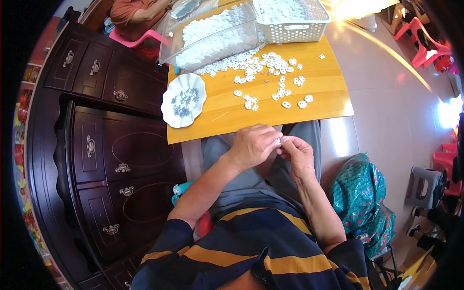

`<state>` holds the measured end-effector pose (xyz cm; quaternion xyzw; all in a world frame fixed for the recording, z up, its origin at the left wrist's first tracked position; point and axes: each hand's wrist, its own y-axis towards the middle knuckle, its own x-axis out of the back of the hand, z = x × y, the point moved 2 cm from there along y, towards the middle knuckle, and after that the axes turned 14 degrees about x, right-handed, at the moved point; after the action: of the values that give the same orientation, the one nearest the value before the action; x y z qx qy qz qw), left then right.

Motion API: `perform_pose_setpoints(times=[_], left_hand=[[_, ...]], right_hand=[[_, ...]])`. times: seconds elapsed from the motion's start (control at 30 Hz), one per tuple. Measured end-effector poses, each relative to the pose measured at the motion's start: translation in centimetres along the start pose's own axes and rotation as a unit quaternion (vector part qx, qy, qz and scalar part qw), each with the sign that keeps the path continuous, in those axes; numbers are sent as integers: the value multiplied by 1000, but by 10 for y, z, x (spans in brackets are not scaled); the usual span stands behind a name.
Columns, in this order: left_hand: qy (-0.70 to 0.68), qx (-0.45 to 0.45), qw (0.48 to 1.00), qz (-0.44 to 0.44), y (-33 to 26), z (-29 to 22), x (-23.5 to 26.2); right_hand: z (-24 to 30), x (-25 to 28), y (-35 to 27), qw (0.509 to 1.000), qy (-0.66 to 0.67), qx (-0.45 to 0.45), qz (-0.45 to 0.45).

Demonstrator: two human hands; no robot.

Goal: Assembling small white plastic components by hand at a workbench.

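My left hand (254, 144) and my right hand (297, 153) meet just off the near edge of the table, above my lap. Their fingertips pinch a small white piece (279, 139) between them; the fingers cover most of it. Beyond my hands, several small white plastic pieces with dark holes (286, 104) are scattered over the wooden table (212, 123). To the left stands a white scalloped dish (167, 104) holding a heap of small grey metal parts (185, 100). A few tiny metal bits (266, 81) lie among the white pieces.
At the table's far side stand a clear plastic bin (212, 54) and a white perforated basket (295, 34), both full of white pieces. Dark wooden drawers (130, 150) line the left. A green wrapped bundle (360, 193) rests on the floor at right. Another person (137, 14) sits at far left.
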<state>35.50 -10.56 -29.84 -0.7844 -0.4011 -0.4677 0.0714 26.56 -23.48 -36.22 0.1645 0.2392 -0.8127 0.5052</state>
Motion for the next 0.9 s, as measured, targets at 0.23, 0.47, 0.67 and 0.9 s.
perform_pose_setpoints(times=[0.23,0.47,0.67,0.9], left_hand=[[-41,31,998,-19,-5,7,-3],[-62,45,997,-15,-9,14,-4],[-77,25,996,-35,-9,17,1],[-84,21,996,-35,-14,25,-1]], right_hand=[[3,-6,-1,1000,-7,8,-6],[-7,-1,1,1000,-2,-8,14],[-6,-5,4,1000,-17,-7,12],[-14,-3,6,999,-27,8,31]])
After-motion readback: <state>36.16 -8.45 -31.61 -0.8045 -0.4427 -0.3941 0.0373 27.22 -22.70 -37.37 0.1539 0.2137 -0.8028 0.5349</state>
